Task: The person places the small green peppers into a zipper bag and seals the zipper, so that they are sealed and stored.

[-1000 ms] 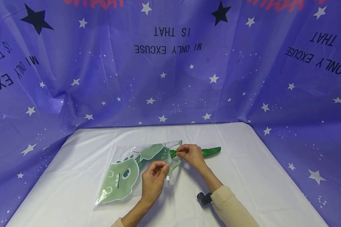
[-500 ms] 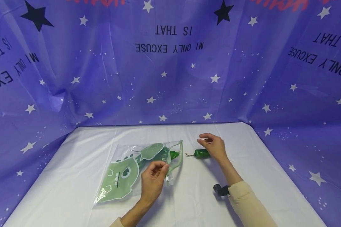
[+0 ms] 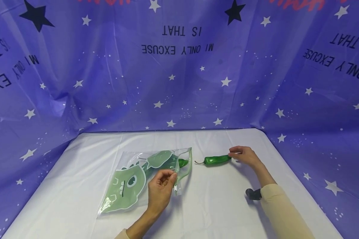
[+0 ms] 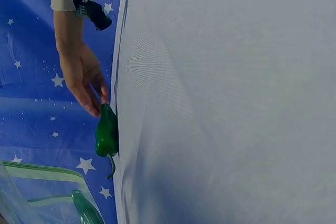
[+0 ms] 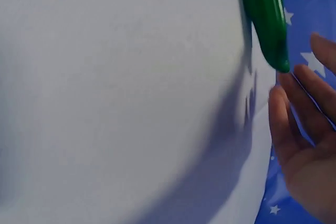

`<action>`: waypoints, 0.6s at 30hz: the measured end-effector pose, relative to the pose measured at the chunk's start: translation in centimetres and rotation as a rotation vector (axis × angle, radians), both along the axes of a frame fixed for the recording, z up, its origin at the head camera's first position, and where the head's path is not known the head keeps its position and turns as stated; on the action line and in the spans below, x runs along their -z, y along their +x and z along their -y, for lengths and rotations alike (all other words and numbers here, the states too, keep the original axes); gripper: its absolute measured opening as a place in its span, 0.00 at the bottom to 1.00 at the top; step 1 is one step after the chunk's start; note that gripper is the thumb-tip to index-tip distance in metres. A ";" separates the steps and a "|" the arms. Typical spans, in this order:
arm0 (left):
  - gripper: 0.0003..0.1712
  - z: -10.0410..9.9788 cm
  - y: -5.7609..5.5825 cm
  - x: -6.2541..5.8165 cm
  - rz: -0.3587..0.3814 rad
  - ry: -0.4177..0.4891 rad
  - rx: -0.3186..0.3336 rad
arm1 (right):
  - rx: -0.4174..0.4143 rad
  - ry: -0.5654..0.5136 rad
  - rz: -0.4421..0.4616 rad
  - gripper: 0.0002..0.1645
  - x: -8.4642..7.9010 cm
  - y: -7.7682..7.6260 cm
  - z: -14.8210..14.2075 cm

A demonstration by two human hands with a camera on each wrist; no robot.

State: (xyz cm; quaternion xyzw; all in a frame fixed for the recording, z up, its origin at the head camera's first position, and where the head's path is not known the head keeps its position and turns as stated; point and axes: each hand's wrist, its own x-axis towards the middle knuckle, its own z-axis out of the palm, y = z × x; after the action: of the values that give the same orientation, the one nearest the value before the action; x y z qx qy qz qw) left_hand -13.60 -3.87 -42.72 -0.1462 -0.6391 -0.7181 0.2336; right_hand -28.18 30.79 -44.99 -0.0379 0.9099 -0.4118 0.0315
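My left hand point(image 3: 161, 187) pinches the lower edge of the open mouth of a clear zip bag point(image 3: 128, 191) printed with a green cartoon monster. Inside the bag lies a green pepper point(image 3: 183, 162), its near end showing at the mouth. A second green pepper point(image 3: 216, 160) lies on the table to the right of the bag, stem toward it. My right hand point(image 3: 246, 156) is at that pepper's pointed end, with fingers extended and thumb apart in the right wrist view point(image 5: 310, 145). Its fingertips are at or touching the tip; the contact is unclear.
A white cloth point(image 3: 212, 209) covers the table. Purple star-printed fabric point(image 3: 185, 99) hangs behind and at both sides. A black wrist device point(image 3: 253, 194) sticks out from my right sleeve.
My right hand has left the bag's mouth and moved right, past the loose pepper to its pointed end. That pepper, partly hidden before, now shows. My left hand stays on the bag.
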 end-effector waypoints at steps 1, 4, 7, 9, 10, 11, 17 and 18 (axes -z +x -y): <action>0.04 0.0 0.0 0.0 0.006 0.002 0.000 | -0.021 -0.033 0.025 0.26 0.2 0.0 -0.2; 0.04 0.0 0.1 0.0 -0.007 -0.001 -0.001 | -0.055 -0.117 0.077 0.27 0.9 -0.2 -0.7; 0.04 0.0 -0.1 0.5 -0.018 -0.011 -0.007 | -0.072 -0.159 0.105 0.27 1.4 -0.3 -1.0; 0.05 0.1 -0.5 1.2 -0.018 -0.010 -0.008 | -0.075 -0.181 0.111 0.26 1.6 -0.4 -1.1; 0.05 0.1 -0.7 1.5 -0.023 -0.008 -0.008 | -0.082 -0.190 0.111 0.26 1.6 -0.4 -1.1; 0.05 0.1 -0.8 1.9 -0.027 -0.005 -0.006 | -0.087 -0.196 0.106 0.25 1.6 -0.3 -1.1; 0.04 0.0 -0.2 0.6 -0.039 -0.016 -0.006 | -0.078 -0.151 0.066 0.19 0.4 0.8 -0.6; 0.04 0.0 -0.1 0.3 -0.035 -0.020 -0.008 | -0.074 -0.143 0.064 0.19 0.5 0.8 -0.6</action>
State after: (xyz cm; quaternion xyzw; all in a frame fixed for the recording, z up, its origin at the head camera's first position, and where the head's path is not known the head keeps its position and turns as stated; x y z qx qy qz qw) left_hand -13.65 -3.84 -42.98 -0.1586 -0.6425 -0.7082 0.2460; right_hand -27.37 31.43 -45.45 -0.0604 0.8748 -0.4751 0.0726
